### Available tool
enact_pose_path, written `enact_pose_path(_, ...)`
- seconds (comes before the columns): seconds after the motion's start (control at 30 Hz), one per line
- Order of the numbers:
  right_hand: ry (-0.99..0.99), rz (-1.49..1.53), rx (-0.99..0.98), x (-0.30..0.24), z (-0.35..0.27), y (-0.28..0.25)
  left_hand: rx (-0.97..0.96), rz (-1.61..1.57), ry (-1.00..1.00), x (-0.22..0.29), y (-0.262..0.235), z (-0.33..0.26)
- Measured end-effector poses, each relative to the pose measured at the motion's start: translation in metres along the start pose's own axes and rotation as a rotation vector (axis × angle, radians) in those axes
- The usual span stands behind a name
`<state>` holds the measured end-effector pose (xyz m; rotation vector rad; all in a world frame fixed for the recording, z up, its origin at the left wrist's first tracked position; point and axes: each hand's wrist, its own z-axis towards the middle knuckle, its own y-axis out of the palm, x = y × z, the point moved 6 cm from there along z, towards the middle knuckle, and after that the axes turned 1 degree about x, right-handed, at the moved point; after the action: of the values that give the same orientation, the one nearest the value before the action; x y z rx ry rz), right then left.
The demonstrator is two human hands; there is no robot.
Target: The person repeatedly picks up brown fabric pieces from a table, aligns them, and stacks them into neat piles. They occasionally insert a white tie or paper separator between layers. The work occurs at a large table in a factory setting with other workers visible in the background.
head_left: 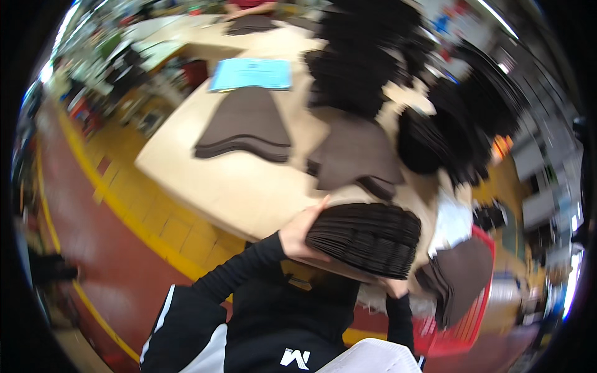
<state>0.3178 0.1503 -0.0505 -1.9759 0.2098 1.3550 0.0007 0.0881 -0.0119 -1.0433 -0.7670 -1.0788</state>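
Note:
Between my two hands, at the table's near edge, is a thick stack of dark cut pieces point(367, 239), its layered edges turned up toward me. My left hand point(301, 233) is closed around the stack's left end, with the thumb at the top. Under the right end, my right hand point(396, 286) grips from below; most of its fingers are hidden by the stack. Just beyond lies a brown curved pile of pieces point(357, 152). Farther left, a similar bell-shaped brown pile point(245, 121) rests flat.
Tall dark stacks point(354, 59) stand at the table's far side, more black stacks point(429, 140) at the right. A blue sheet point(250, 74) lies on the pale table point(205, 186). Brown pieces point(463, 280) sit in a red basket point(482, 323). Another person point(250, 7) is across the table.

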Motion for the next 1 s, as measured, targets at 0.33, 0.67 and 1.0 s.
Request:
enact_pose_path(0.33,-0.201,0.378,0.699,0.000,0.044,-0.025,0.151,0.025,0.151,0.022,0.014,0.041)
enact_pose_path(0.67,-0.170,0.347,0.446,-0.067,0.023,-0.047,-0.043,-0.126,-0.318,0.032,0.021,0.024)
enact_pose_path(1.0,0.073,0.410,0.454,-0.029,0.002,-0.063,-0.038,-0.650,-0.830,-0.065,0.028,-0.019)
